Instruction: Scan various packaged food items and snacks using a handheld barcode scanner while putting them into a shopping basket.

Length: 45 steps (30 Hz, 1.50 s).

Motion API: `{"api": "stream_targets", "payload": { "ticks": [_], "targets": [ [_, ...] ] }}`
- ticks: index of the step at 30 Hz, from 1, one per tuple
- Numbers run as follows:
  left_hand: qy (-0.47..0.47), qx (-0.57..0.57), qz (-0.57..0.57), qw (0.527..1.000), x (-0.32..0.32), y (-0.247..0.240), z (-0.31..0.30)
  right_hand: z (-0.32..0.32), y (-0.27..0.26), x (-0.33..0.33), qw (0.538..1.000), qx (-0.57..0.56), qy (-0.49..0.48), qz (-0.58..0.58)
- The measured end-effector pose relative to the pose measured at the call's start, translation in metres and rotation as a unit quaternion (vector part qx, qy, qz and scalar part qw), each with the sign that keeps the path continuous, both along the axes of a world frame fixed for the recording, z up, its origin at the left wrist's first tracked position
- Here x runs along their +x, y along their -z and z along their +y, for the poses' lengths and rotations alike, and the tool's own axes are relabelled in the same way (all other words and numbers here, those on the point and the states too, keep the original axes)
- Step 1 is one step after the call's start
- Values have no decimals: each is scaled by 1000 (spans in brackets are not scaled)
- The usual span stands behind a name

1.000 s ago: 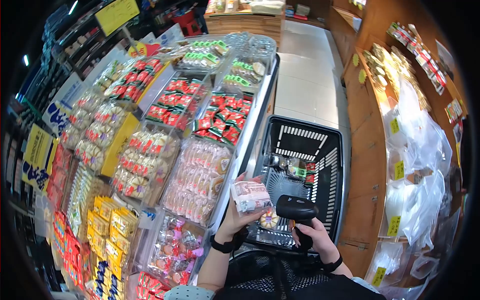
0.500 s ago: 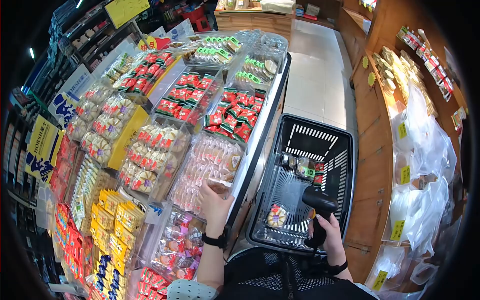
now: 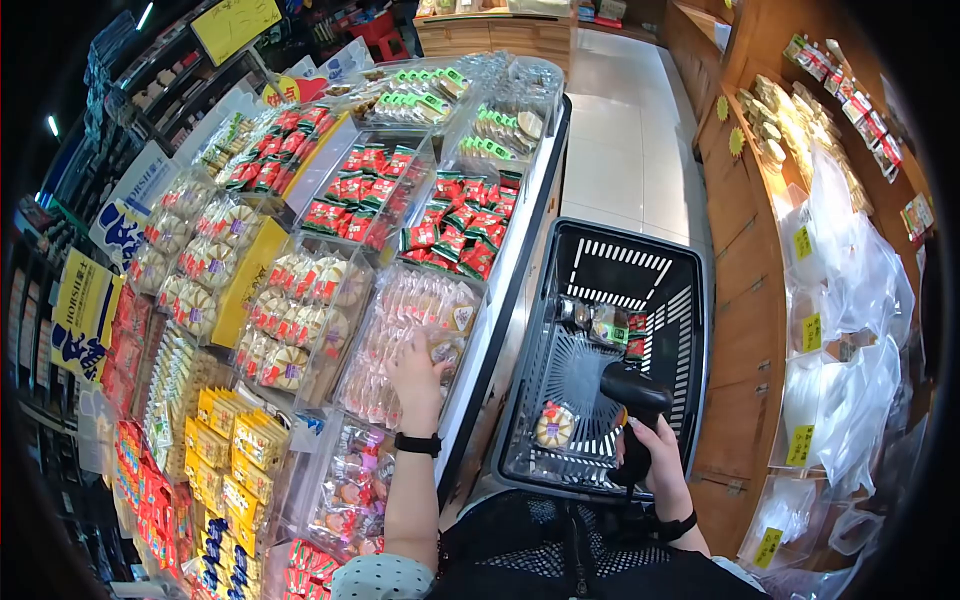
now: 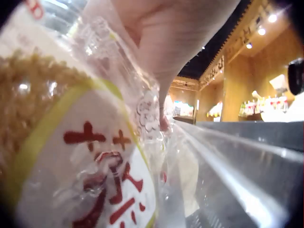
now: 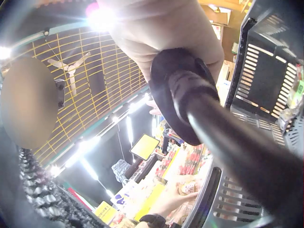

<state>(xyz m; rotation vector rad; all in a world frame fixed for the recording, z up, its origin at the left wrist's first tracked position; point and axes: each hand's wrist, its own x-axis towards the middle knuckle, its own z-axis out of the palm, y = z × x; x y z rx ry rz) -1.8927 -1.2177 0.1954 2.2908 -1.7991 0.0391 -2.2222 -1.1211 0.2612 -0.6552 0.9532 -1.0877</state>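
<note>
My left hand (image 3: 415, 378) is over a bin of pink-and-clear wrapped pastries (image 3: 375, 345). Its fingers reach onto the packets, and the thumb lies to the right; whether it grips one I cannot tell. In the left wrist view a clear packet with red characters (image 4: 109, 161) fills the near left, beside the hand. My right hand (image 3: 655, 462) grips a black handle (image 3: 637, 388) with a thick rounded top, above the black shopping basket (image 3: 690, 260). A black tube (image 5: 237, 142) runs down from that hand in the right wrist view.
In the basket lie a round pastry pack (image 3: 553, 425), a green-labelled pack (image 3: 609, 325) and red packets (image 3: 636, 335). Red packets (image 3: 465, 225) and yellow packets (image 3: 240, 445) fill other bins. A wooden cabinet (image 3: 735, 390) stands right, with clear plastic bags (image 3: 835, 400).
My left hand carried a packet from above the basket to the pastry bin, then moved slightly up and left over the packets. My right hand moved right with the handle, then stayed nearly still.
</note>
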Motion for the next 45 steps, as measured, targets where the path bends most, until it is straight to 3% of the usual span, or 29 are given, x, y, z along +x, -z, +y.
{"api": "stream_targets", "payload": {
  "ticks": [5,7,11,14,16,26,29,31,35,38,40,42,44,45],
  "targets": [
    [-7,17,-94,995,-28,-5,8,-4,-1,4,1000,-1,26,-3],
    [19,-38,-187,981,-23,5,12,-6,4,-1,1000,8,19,1],
    [36,-28,-194,980,-25,3,7,-7,3,-5,999,13,41,-6],
    [23,-59,-103,993,-31,-5,6,-10,4,-10,998,1,65,-15],
    [35,-59,-172,983,-32,-1,6,-13,6,-15,998,12,66,-11],
    [89,38,-203,974,-24,24,-14,-10,7,-9,997,19,73,-8],
    [108,29,-163,980,-28,12,-10,-3,2,-8,996,21,89,-2],
    [106,-2,-6,994,-28,1,-9,2,2,-12,995,20,100,0],
    [67,-67,59,994,-48,-26,-1,5,6,-34,993,16,118,-10],
    [127,-94,33,987,-79,-61,6,5,2,-51,986,9,168,8],
    [239,-124,126,955,-113,-76,10,6,8,-62,978,18,206,17],
    [353,-37,264,897,-154,-74,12,9,21,-69,976,36,215,4],
    [460,95,187,863,-192,-43,16,12,24,-75,977,61,202,-12],
    [460,212,122,854,-210,-13,19,12,21,-72,975,66,211,-7]
  ]
}}
